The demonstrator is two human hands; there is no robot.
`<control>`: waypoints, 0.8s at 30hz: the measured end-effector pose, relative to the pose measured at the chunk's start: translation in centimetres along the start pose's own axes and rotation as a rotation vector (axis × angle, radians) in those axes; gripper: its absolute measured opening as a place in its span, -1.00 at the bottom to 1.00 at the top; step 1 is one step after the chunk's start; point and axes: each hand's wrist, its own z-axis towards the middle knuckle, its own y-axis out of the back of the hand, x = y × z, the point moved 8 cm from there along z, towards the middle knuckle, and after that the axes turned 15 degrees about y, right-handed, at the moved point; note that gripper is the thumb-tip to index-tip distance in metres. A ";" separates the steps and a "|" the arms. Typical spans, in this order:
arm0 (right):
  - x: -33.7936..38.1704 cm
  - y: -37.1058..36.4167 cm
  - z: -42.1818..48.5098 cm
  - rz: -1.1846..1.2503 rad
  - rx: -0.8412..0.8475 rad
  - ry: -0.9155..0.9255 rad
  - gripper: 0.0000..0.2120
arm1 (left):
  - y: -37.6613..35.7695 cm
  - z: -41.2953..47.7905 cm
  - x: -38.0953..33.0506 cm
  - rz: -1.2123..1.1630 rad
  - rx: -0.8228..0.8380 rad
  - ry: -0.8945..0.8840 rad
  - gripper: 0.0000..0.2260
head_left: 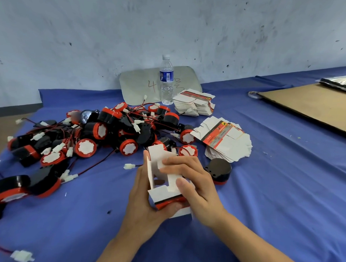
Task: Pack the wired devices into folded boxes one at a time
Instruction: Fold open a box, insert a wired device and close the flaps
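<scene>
Fingers: left hand (144, 200) curls round the box (162, 177) from beneath; right hand (197, 186) clamps its flaps.
Box: half-folded, held over the near blue cloth (264, 192).
Room: bare cloth right and near; pile of wired devices (101, 132) crowds left.
Hidden: box interior unclear; pile uncountable, cut off at the left edge.
Counts: 2 flat-box stacks (224, 140), 1 bottle (167, 79), 1 lone device (219, 171) beside the right hand.

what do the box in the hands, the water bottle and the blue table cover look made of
Box: thin matte card, probably; cut flaps, crisp folds. Water bottle: clear glossy plastic, see-through, ribbed. Blue table cover: likely matte cloth; it shows soft creases.
</scene>
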 end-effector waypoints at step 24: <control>1.3 0.2 0.3 -0.009 -0.012 0.075 -0.49 | 0.3 -1.2 -2.5 0.034 -0.051 -0.206 -0.14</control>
